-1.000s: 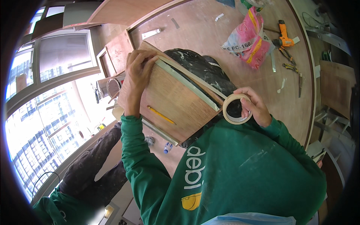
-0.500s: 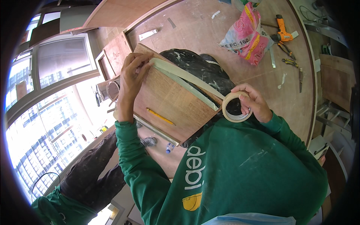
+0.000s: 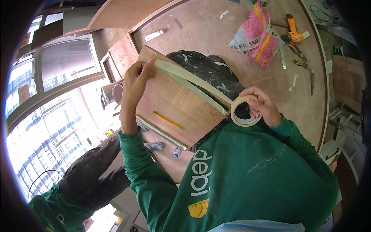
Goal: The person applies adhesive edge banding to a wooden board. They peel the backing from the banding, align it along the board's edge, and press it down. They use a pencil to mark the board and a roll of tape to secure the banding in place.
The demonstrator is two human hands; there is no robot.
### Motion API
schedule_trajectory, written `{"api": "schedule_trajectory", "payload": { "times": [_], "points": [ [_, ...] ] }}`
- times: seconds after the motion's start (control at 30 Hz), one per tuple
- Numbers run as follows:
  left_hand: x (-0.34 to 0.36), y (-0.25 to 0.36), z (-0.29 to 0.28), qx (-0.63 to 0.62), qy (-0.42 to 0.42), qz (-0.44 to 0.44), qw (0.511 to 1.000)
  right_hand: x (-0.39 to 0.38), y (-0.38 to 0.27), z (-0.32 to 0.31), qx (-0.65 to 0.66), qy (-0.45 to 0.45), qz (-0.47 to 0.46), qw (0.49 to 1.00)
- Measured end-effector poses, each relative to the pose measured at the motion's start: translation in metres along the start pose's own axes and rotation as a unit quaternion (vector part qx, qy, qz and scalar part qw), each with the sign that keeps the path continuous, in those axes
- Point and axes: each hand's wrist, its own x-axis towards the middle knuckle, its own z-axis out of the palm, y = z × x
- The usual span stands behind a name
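Observation:
In my right hand (image 3: pixel 263 106) is a roll of masking tape (image 3: pixel 236 115), with fingers through its core and thumb on the rim. A pale strip of tape (image 3: pixel 193 79) stretches from the roll to the upper left of a wooden board (image 3: pixel 181 104). Another pale strip (image 3: pixel 201 94) runs beside it along the board's edge. My left hand (image 3: pixel 135 79) is at the board's upper left, fingers bent and closed beside the strip's end; what they pinch, if anything, is hidden. A yellow pencil (image 3: pixel 167 120) lies on the board. Dark, paint-spotted trousers (image 3: pixel 208 73) show beyond it.
Upper right on the plywood surface are a pink-and-white bag (image 3: pixel 258 38), an orange power tool (image 3: pixel 294 33), pliers (image 3: pixel 296 52) and a slim tool (image 3: pixel 312 82). A white tube (image 3: pixel 154 35) lies farther left. Another person's dark-trousered legs (image 3: pixel 94 176) are at lower left.
My left hand has drawn slightly left and down from the strip's end, uncovering it. My right hand still holds the roll in nearly the same place.

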Motion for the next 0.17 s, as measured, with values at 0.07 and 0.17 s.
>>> {"api": "schedule_trajectory", "payload": {
  "times": [0.07, 0.17],
  "points": [
    [0.003, 0.001, 0.002, 0.027, 0.006, -0.016, 0.999, 0.001, -0.001, 0.0, 0.001, -0.002, 0.001, 1.0],
    [0.015, 0.0, 0.001, 0.074, 0.001, -0.053, 0.996, 0.001, 0.001, 0.001, 0.007, -0.003, -0.001, 1.0]
  ]
}}
